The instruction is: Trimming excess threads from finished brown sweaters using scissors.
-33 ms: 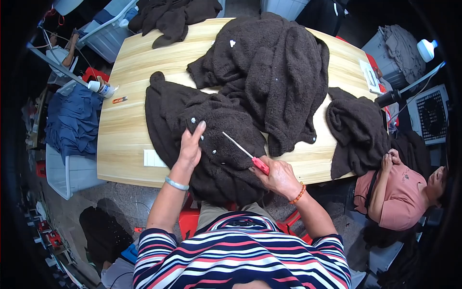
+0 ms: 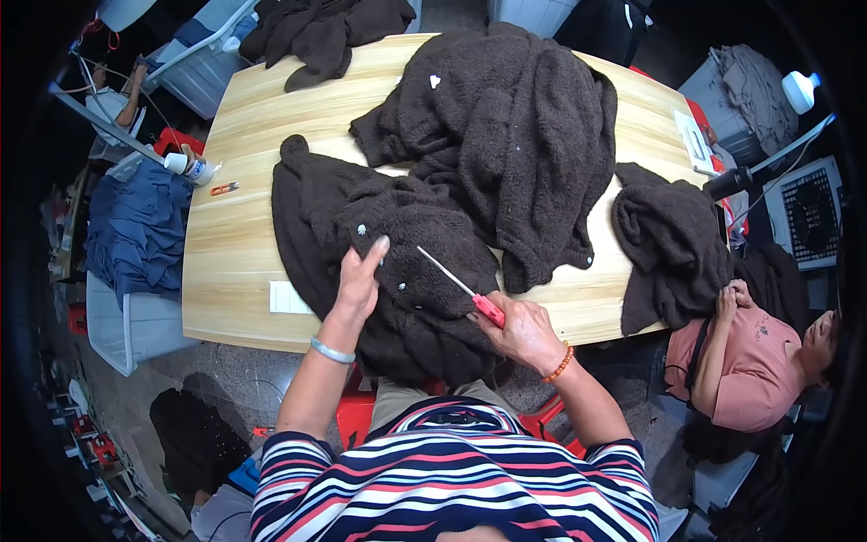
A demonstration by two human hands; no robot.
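A dark fleece garment (image 2: 397, 262) is pinned flat by the open left hand (image 2: 358, 282); red-handled scissors (image 2: 461, 287), gripped in the right hand (image 2: 521, 332), are angled up-left toward it.

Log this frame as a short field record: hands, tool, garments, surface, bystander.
left hand: flat on dark brown fleece garment, fingers spread
right hand: grips red-handled scissors, blades over the garment
other garments: large brown fleece pile; smaller bundle at right edge
surface: light wooden table
bystander: seated person in pink shirt, right of table

Bright even overhead light, soft shadows, sharp centre, fisheye bending, dark vignetted rim
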